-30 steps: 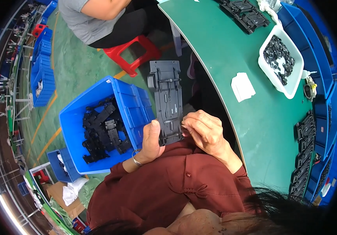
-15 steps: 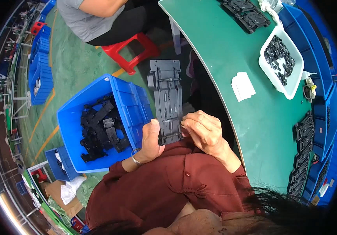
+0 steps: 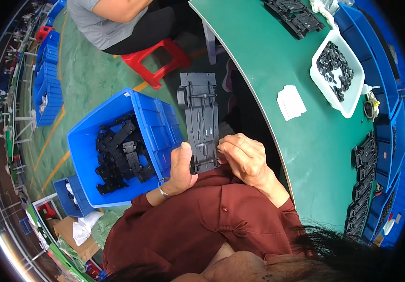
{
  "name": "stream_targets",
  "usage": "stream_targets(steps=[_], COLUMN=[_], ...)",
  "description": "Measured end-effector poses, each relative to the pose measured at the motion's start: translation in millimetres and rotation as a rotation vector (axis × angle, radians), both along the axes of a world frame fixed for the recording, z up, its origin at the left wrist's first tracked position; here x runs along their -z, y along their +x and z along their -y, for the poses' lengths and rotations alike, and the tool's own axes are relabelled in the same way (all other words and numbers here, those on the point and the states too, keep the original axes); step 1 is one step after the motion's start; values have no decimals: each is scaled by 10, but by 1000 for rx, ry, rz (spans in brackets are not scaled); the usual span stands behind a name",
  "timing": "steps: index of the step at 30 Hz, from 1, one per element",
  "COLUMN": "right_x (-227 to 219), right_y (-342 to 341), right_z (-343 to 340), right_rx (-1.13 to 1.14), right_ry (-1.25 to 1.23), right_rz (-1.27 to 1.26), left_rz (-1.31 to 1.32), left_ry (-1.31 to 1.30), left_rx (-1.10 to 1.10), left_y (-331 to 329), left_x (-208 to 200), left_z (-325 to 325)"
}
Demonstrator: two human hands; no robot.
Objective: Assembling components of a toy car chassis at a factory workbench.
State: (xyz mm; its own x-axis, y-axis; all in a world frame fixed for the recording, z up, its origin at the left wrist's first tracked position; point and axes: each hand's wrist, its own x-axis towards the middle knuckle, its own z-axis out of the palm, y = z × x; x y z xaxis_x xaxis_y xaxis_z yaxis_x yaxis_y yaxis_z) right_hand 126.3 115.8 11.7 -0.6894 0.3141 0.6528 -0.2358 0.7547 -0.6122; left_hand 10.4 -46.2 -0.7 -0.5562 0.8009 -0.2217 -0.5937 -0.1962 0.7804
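Observation:
A long dark grey plastic toy-vehicle chassis (image 3: 203, 120) is held upright in front of my body, its moulded axles and ribs showing. My left hand (image 3: 180, 167) grips its lower left edge, thumb raised along the side and the other fingers hidden behind. At the lower right edge, close to the bottom axle, the fingertips of my right hand (image 3: 244, 155) are pinched together. Whatever lies between those fingertips is too small or hidden to make out.
To the left, a blue bin (image 3: 78, 155) holds several black chassis parts. On the green table (image 3: 263, 56) to the right are a white tray (image 3: 353, 103) of small black pieces, a white card (image 3: 290, 102) and stacked chassis (image 3: 364, 174). Another person sits on a red stool (image 3: 157, 63) beyond.

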Motion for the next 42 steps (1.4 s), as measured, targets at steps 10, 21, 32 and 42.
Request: stream_targets(steps=[10, 21, 32, 42], right_x=[12, 36, 1, -123], right_y=[-2, 14, 17, 56], right_z=[0, 6, -21, -12], right_rx=[16, 16, -3, -11], right_ry=[-14, -11, -57, -333], right_rz=[-9, -14, 35, 172], left_rz=[-23, -45, -33, 28], left_ry=[12, -14, -12, 28], left_rx=[14, -11, 12, 162], left_y=[-2, 12, -27, -87], left_x=[-52, -64, -21, -54], left_z=[-46, -84, -105, -145])
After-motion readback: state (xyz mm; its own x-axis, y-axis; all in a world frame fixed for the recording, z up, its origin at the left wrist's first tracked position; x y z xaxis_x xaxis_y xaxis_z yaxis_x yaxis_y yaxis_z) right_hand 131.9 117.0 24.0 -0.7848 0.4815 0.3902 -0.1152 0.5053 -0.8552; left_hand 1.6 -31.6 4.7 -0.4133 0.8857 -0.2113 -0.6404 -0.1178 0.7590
